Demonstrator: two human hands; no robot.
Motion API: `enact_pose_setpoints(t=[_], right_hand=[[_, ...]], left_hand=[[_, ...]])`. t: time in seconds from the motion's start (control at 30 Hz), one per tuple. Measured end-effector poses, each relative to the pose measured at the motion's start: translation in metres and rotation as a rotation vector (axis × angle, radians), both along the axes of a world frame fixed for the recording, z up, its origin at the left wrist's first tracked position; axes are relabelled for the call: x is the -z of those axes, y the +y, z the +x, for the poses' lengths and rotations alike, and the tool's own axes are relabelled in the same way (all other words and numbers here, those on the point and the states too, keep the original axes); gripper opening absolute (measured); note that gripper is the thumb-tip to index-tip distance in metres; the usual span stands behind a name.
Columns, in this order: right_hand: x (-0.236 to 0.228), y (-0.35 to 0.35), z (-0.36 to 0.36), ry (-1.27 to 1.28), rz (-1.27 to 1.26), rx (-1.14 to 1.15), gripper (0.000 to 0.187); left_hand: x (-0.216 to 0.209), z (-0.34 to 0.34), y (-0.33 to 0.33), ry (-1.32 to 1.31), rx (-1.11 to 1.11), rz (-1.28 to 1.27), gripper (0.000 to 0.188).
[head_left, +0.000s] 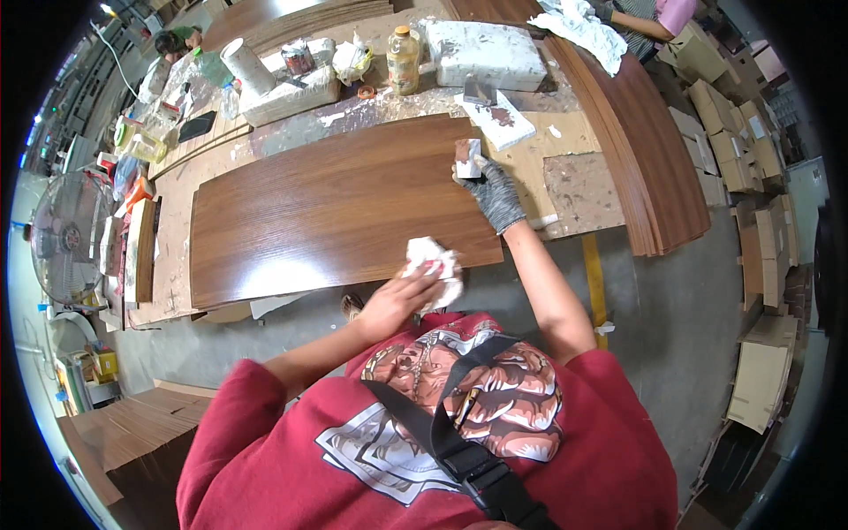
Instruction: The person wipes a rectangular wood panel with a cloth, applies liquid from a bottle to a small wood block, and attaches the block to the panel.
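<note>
A dark brown wood-grain panel (pixel 336 199) lies flat on the workbench in front of me. My left hand (pixel 405 299), bare, is closed on a crumpled white cloth (pixel 435 265) at the panel's near edge. At the panel's right end my right hand (pixel 492 190), in a grey glove, grips a small white block (pixel 469 159) with a brown stain on its face. Beyond that hand lies a white sheet (pixel 500 121) smeared with brown, with a small dark-edged piece (pixel 480 90) on it.
Behind the panel stand a bottle of yellowish liquid (pixel 404 62), a tin can (pixel 298 58) and a wrapped white block (pixel 486 55). Stacked brown panels (pixel 636 150) run along the right. A fan (pixel 71 238) stands left; cardboard boxes (pixel 720 132) line the right. Other people work at the far side.
</note>
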State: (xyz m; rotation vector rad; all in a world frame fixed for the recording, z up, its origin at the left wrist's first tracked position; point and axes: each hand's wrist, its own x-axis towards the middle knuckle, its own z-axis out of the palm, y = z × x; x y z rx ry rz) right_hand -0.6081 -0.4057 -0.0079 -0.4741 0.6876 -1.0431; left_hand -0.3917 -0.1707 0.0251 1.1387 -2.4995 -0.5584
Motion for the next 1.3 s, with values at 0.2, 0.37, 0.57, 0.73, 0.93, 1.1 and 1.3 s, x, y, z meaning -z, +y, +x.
enact_pose_setpoints(t=[0.2, 0.37, 0.57, 0.73, 0.93, 1.1, 1.3], right_hand=[[0.002, -0.003, -0.004, -0.013, -0.012, -0.021, 0.039], [0.008, -0.003, -0.009, -0.018, -0.070, -0.045, 0.041], [-0.001, 0.002, -0.004, -0.047, -0.051, -0.040, 0.039], [0.011, -0.002, -0.002, -0.015, -0.074, -0.018, 0.041], [0.005, -0.004, -0.002, -0.056, -0.059, -0.056, 0.043], [0.005, -0.003, -0.005, -0.042, -0.022, -0.069, 0.046], [-0.010, 0.014, -0.017, -0.166, 0.023, 0.005, 0.049]], left_hand=[[0.004, -0.084, -0.035, 0.137, 0.105, -0.034, 0.057], [-0.003, 0.004, 0.000, -0.015, 0.026, 0.013, 0.061], [-0.011, 0.081, 0.030, -0.111, -0.051, 0.065, 0.053], [-0.003, 0.001, -0.009, -0.035, 0.080, 0.018, 0.054], [0.013, -0.105, -0.048, 0.099, 0.127, -0.131, 0.053], [0.018, -0.119, -0.046, 0.283, 0.298, 0.075, 0.030], [0.001, -0.042, -0.007, 0.347, 0.459, 0.331, 0.028]])
